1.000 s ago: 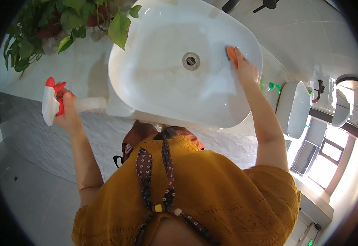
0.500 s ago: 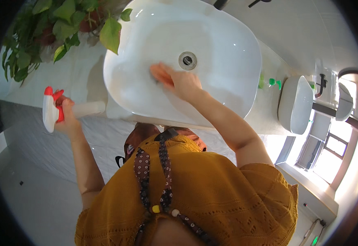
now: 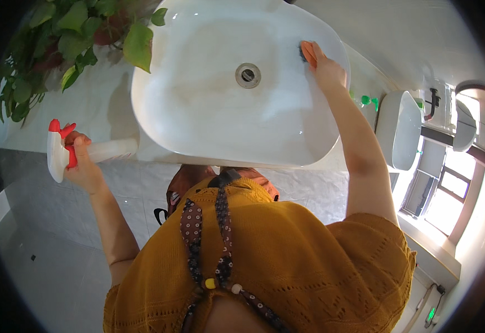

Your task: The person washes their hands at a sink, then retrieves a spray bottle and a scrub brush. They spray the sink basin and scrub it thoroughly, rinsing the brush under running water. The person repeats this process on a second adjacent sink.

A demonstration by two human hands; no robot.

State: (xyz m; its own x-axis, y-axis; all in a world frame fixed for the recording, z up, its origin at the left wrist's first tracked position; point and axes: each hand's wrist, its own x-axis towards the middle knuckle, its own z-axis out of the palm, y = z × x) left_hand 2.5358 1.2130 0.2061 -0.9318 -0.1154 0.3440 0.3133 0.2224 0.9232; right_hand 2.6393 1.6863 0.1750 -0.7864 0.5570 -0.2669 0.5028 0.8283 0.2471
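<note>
My right hand (image 3: 330, 74) grips an orange scrub brush (image 3: 308, 54) with dark bristles. It presses the brush to the inner right wall of a white washbasin (image 3: 225, 125), near the far right corner. In the basin's floor sits a round metal drain (image 3: 248, 75). At the left, my left hand (image 3: 83, 169) is wrapped around the neck of a white spray bottle (image 3: 112, 149) with a red trigger and nozzle. The bottle is tilted on its side, its base by the counter's front edge, left of the basin.
Leafy green plants (image 3: 37, 61) stand at the far left, one leaf reaching over the basin's rim. Right of the basin are a green-topped pump bottle (image 3: 370, 101) and a second white basin (image 3: 399, 130). The counter's front edge runs before my body.
My right hand has carried the brush from the basin's middle, left of the drain, to the right wall. The left hand still holds the spray bottle, almost unmoved.
</note>
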